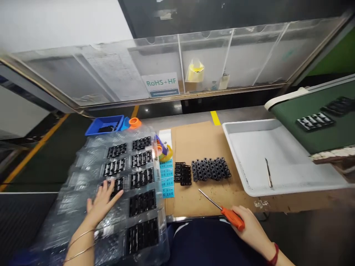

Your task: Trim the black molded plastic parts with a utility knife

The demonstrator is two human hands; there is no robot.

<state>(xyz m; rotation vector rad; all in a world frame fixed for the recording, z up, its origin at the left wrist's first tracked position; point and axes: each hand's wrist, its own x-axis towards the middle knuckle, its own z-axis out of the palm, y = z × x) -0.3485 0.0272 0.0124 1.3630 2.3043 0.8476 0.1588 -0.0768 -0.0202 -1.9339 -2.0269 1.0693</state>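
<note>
Tan cardboard point(202, 144) covers the bench; the right hand point(251, 231) closes round an orange-handled screwdriver point(232, 218), whose swung tip could snag black plastic parts point(210, 169); the open left hand point(102, 204) rests on slippery clear bubble wrap point(69, 199).

A clear plastic screen point(210, 62) bearing a RoHS+HF sign point(160, 84) stood above a dark floor point(47, 166) with yellow lines, beside a green conveyor belt point(313, 125).
</note>
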